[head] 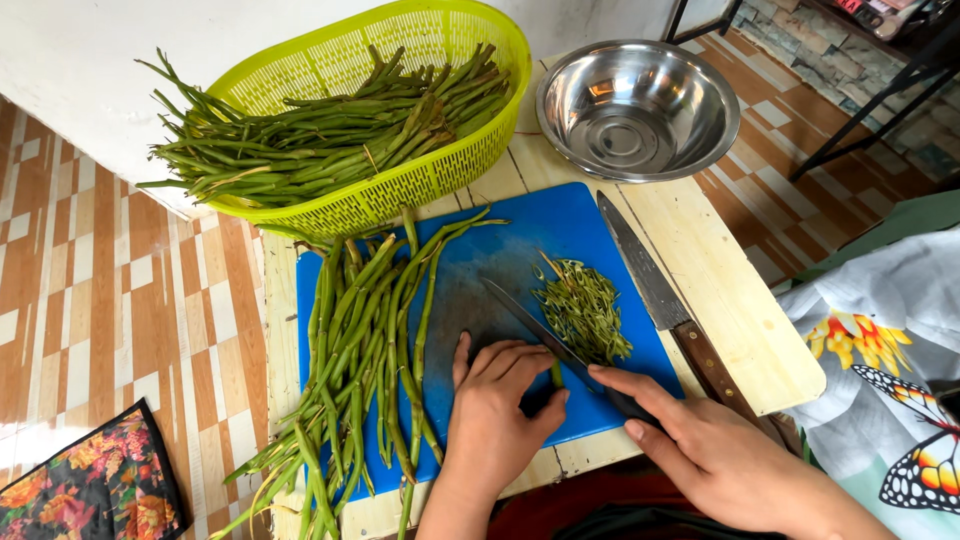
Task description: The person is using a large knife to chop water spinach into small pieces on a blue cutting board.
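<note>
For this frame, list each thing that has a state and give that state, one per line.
Left hand: fingers curled, pinning a green stem to the blue cutting board.
Right hand: gripping a small knife, blade on the stem.
Large knife: lying unused, half on the board.
Steel bowl: empty.
Green basket: filled with stems.
Sliced pieces: piled.
Whole stems: uncut.

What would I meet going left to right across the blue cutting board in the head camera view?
Bundle of long green stems → left hand → small knife → pile of chopped stems → large wooden-handled knife
</note>
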